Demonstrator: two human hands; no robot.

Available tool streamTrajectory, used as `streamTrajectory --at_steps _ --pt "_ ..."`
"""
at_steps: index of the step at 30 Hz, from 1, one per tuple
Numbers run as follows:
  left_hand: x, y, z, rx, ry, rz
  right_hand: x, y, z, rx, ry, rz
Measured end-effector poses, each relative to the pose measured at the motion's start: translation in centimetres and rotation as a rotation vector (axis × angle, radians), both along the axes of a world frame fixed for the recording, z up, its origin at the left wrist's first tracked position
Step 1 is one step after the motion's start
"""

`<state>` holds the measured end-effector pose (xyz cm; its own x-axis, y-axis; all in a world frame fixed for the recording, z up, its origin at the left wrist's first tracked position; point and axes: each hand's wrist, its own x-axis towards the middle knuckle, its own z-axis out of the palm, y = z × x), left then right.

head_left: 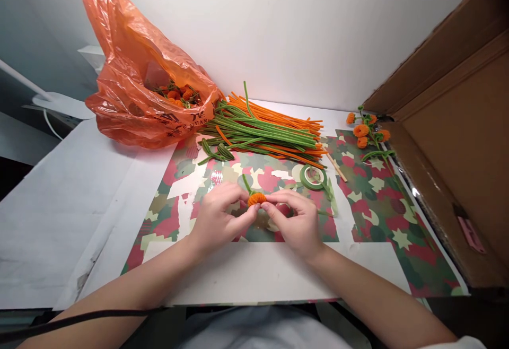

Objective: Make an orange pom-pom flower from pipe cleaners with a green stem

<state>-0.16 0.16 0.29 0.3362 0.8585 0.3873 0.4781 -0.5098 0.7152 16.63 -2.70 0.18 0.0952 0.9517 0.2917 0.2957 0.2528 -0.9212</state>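
A small orange pipe-cleaner ball [256, 199] with a green stem sticking up from it sits between my two hands. My left hand [218, 216] pinches it from the left, fingers curled round it. My right hand [296, 219] pinches it from the right with thumb and fingertips. Both hands hover just above the camouflage-patterned paper [369, 206] on the white table.
A pile of green and orange pipe cleaners [270, 129] lies behind the hands. An orange plastic bag [139, 89] with finished pieces stands at the back left. A roll of green tape [313, 177], a wooden stick [337, 168], a finished orange flower sprig [368, 134] and a cardboard box [457, 142] are to the right.
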Motion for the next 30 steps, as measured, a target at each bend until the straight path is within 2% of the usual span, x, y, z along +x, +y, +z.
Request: streamTrajectory --at_steps 8,22,30 --pt "0.07 0.08 -0.33 0.123 0.035 -0.035 0.05 0.11 -0.54 -0.049 0.074 0.054" --pt "0.03 0.01 -0.35 0.07 0.033 -0.047 -0.02 0.14 -0.57 -0.181 0.108 0.059" --pt "0.28 -0.16 0.34 0.045 -0.005 -0.068 0.2 0.15 -0.5 -0.131 0.112 0.022"
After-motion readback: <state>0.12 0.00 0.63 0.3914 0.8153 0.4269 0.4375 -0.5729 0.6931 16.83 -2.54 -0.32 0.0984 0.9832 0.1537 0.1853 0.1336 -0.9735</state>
